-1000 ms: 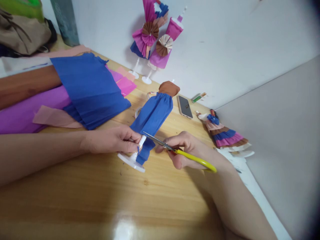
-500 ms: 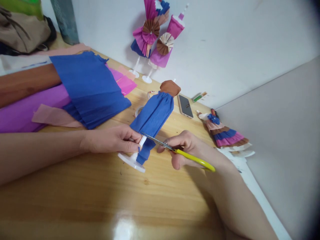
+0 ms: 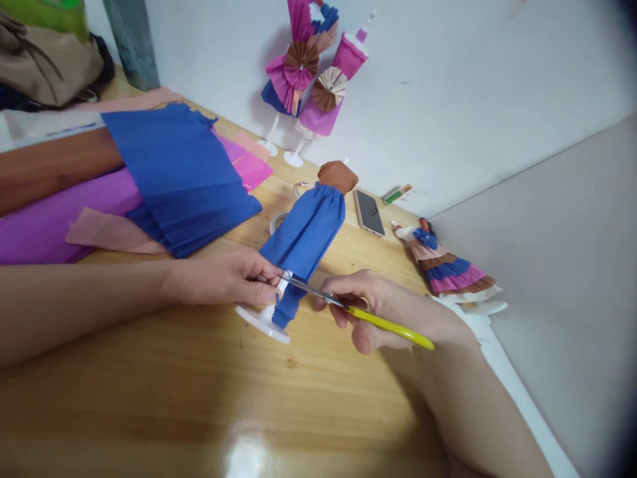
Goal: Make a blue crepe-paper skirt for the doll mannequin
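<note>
A small white dress stand (image 3: 263, 323) is tilted over the table, dressed in a blue crepe paper skirt (image 3: 304, 229) and a brown paper top (image 3: 338, 176). My left hand (image 3: 231, 277) is closed around the stand's white post and the skirt's lower edge, just above the round base. In my right hand (image 3: 368, 309) are yellow-handled scissors (image 3: 391, 325). Their blades lie across the post at the skirt's hem, tips by my left fingers. Below the blades hangs a loose blue strip (image 3: 287, 309). How far the blades are apart is hard to see.
Blue paper (image 3: 184, 179), brown paper (image 3: 60, 162) and purple paper (image 3: 64, 219) lie at the left. Behind the skirt are a tape roll (image 3: 275, 223) and a phone (image 3: 369, 212). Paper-dressed stands (image 3: 326, 113) stand by the wall; another paper dress (image 3: 448, 262) is at the right.
The scissors have moved slightly down, and the blades now reach further across the hem towards my left fingers. My right hand's thumb has dropped a little. My left hand stays in place.
</note>
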A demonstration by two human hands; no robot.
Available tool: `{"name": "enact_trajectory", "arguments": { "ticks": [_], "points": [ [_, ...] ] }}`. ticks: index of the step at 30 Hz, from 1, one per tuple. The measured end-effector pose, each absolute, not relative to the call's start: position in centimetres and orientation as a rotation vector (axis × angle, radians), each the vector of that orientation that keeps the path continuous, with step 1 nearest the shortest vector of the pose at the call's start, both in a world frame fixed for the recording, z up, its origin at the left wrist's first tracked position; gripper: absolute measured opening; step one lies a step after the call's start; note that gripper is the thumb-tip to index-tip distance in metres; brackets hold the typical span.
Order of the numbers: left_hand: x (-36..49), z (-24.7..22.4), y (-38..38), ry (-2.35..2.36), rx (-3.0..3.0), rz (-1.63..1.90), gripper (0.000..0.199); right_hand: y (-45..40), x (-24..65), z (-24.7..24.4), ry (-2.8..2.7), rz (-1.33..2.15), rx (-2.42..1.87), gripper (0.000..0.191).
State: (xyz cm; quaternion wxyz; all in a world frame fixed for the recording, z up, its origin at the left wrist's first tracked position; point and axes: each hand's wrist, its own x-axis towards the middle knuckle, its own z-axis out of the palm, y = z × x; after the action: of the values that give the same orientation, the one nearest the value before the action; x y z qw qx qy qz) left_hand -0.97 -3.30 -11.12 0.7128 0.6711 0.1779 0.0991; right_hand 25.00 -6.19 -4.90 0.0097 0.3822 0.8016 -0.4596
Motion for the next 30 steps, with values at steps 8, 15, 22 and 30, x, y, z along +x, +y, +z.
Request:
{"name": "enact_trajectory", "arguments": {
  "ticks": [8,15,22,30],
  "points": [
    [-0.7,-11.2,-3.4,0.390,1.471,0.225,0.031,-6.0,25.1,-5.5,2.541,-1.543,1.118,0.058],
    [-0.6,-11.3,-3.5,0.415,1.508,0.266,0.030,-6.0,24.5,-5.4,2.561,-1.552,1.169,0.068],
    [-0.6,-11.2,-3.5,0.455,1.522,0.281,0.028,-6.1,24.7,-5.4,2.514,-1.578,1.134,0.064],
    [-0.4,-10.7,-3.6,0.481,1.487,0.289,0.030,-6.1,24.7,-4.4,2.450,-1.436,1.118,0.042]
  ]
}}
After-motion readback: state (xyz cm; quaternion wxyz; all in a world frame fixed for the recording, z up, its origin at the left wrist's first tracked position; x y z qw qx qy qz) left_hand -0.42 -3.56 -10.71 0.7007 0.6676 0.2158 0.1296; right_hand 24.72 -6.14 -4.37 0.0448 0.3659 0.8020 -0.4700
